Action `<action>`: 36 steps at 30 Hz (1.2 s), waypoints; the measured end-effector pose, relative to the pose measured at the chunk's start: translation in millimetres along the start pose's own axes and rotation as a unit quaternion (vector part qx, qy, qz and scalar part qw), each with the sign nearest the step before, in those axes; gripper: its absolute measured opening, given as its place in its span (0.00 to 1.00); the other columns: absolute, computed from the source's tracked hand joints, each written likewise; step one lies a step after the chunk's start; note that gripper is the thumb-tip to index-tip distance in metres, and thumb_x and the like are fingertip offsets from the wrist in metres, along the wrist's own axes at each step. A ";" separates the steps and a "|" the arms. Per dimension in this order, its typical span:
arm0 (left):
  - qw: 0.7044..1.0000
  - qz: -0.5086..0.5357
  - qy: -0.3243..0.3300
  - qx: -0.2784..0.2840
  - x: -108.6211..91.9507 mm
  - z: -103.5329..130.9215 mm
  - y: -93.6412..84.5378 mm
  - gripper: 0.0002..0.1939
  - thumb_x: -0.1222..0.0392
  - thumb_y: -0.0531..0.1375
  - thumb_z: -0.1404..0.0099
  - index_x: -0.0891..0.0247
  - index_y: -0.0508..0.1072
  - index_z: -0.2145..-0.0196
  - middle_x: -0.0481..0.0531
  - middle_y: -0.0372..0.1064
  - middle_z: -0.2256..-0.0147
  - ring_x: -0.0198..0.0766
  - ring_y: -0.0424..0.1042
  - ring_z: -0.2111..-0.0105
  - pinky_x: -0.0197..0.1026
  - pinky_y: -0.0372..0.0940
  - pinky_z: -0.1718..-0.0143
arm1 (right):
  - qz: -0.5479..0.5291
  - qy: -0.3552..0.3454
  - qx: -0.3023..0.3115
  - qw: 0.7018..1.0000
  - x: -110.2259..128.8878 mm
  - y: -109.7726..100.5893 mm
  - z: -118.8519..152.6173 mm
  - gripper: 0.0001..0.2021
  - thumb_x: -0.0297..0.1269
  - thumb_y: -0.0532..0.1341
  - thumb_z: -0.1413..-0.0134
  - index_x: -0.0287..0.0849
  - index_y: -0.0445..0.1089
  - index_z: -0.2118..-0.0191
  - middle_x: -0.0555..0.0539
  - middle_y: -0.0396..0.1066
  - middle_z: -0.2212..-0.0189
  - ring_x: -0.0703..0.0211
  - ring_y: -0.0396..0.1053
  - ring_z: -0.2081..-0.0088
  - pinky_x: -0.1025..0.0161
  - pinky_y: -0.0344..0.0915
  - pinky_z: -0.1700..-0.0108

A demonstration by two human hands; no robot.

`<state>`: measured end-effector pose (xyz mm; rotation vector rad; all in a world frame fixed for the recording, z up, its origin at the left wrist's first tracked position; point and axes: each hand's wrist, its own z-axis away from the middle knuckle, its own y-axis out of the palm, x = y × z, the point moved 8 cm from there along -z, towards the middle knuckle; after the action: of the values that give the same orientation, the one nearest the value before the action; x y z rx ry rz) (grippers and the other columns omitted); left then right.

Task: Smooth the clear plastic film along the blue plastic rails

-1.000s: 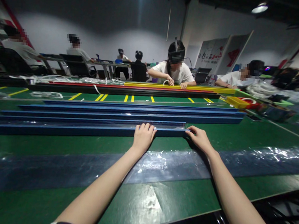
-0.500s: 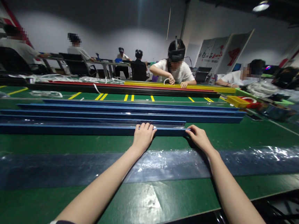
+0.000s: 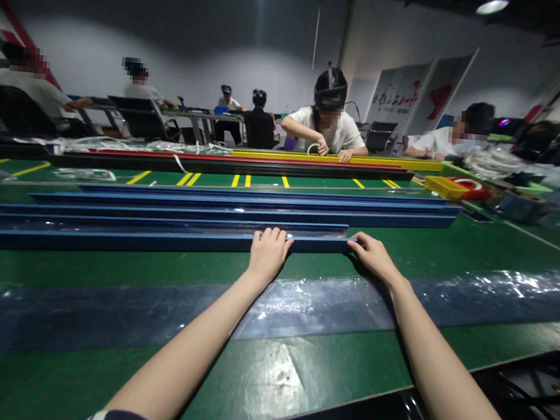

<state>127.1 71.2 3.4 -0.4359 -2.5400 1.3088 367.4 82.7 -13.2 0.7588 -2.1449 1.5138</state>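
Note:
A long blue profile (image 3: 159, 241) lies across the green table, the nearest of several blue profiles. My left hand (image 3: 270, 251) is closed over its near edge, fingers curled over the top. At the profile's right end my right hand (image 3: 369, 252) pinches the tip between thumb and fingers. Clear film shows in the profile's channel. Between me and the profile, a long clear plastic sleeve (image 3: 311, 304) lies flat under my forearms.
More blue profiles (image 3: 241, 208) lie behind. Farther back are black, red and yellow profiles (image 3: 392, 162), where a person bends over the table's far side. A yellow bin (image 3: 443, 188) and bundled white tubing (image 3: 494, 162) stand at the right. Other people sit beyond.
Both of my hands stay on the blue profile, almost unmoved. The view has shifted very slightly.

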 end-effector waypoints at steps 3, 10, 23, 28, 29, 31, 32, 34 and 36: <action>1.000 0.002 0.000 -0.001 0.1 0.0 -0.4 0.15 0.53 0.46 0.31 0.63 0.68 0.65 0.57 0.69 0.64 0.46 0.64 0.61 0.45 0.50 0.62 | -0.013 -0.004 -0.003 1.000 -2.1 0.5 -1.3 0.12 0.45 0.54 0.50 0.42 0.66 0.72 0.49 0.71 0.74 0.60 0.65 0.71 0.65 0.59 0.68; 1.000 0.002 -0.002 0.001 -0.1 0.0 -1.1 0.16 0.53 0.45 0.31 0.62 0.68 0.65 0.56 0.70 0.65 0.45 0.65 0.62 0.45 0.51 0.62 | -0.033 -0.009 0.001 0.999 -9.6 5.3 -4.1 0.12 0.46 0.54 0.50 0.43 0.68 0.69 0.48 0.72 0.71 0.59 0.67 0.68 0.64 0.61 0.64; 1.000 -0.014 -0.008 0.000 3.2 -0.3 -2.6 0.16 0.50 0.46 0.32 0.62 0.68 0.64 0.56 0.70 0.66 0.45 0.66 0.63 0.44 0.51 0.64 | -0.042 -0.008 0.009 0.999 -14.4 8.8 -4.2 0.14 0.44 0.54 0.48 0.41 0.70 0.62 0.46 0.74 0.63 0.57 0.69 0.64 0.61 0.62 0.59; 1.000 -0.018 -0.021 -0.006 7.3 0.0 -3.0 0.18 0.48 0.47 0.33 0.62 0.70 0.65 0.56 0.70 0.66 0.45 0.66 0.64 0.44 0.52 0.65 | -0.044 -0.018 0.012 0.999 -12.3 9.8 -4.1 0.13 0.42 0.54 0.48 0.42 0.70 0.61 0.46 0.74 0.63 0.57 0.69 0.62 0.61 0.62 0.59; 1.000 -0.018 -0.024 -0.008 8.1 0.1 -3.2 0.18 0.48 0.47 0.33 0.62 0.70 0.65 0.56 0.70 0.66 0.44 0.66 0.64 0.44 0.52 0.65 | -0.045 -0.018 0.012 0.999 -11.8 9.9 -4.0 0.13 0.42 0.54 0.48 0.42 0.70 0.61 0.46 0.74 0.63 0.57 0.69 0.62 0.62 0.62 0.59; 0.999 -0.016 -0.028 -0.014 9.7 0.4 -3.6 0.19 0.46 0.47 0.33 0.62 0.70 0.66 0.56 0.70 0.66 0.45 0.66 0.64 0.44 0.52 0.65 | -0.045 -0.017 0.013 0.999 -11.2 9.8 -3.6 0.13 0.42 0.53 0.47 0.43 0.70 0.62 0.47 0.74 0.64 0.57 0.69 0.62 0.62 0.62 0.59; 0.999 -0.014 -0.030 -0.016 10.3 0.6 -3.8 0.20 0.46 0.47 0.33 0.62 0.71 0.66 0.57 0.70 0.67 0.45 0.66 0.64 0.44 0.52 0.65 | -0.045 -0.016 0.013 0.999 -11.1 9.7 -3.4 0.13 0.42 0.53 0.47 0.43 0.70 0.62 0.47 0.74 0.64 0.57 0.69 0.62 0.62 0.62 0.60; 0.999 -0.012 -0.031 -0.018 11.1 0.8 -3.9 0.21 0.45 0.46 0.33 0.62 0.71 0.67 0.56 0.71 0.67 0.45 0.66 0.64 0.44 0.52 0.65 | -0.043 -0.014 0.013 0.999 -11.0 9.4 -3.3 0.12 0.42 0.53 0.47 0.43 0.70 0.63 0.47 0.74 0.65 0.57 0.69 0.64 0.63 0.62 0.61; 0.999 -0.009 -0.034 -0.018 11.9 1.1 -4.1 0.21 0.45 0.46 0.33 0.62 0.71 0.68 0.56 0.71 0.68 0.45 0.66 0.64 0.44 0.52 0.65 | -0.037 -0.014 0.013 0.999 -10.8 9.1 -3.3 0.12 0.43 0.53 0.48 0.43 0.70 0.64 0.48 0.74 0.68 0.58 0.68 0.66 0.64 0.62 0.63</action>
<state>115.1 72.6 7.1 -0.3807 -2.6202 1.2929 369.9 90.4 -25.2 0.8627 -2.0967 1.5055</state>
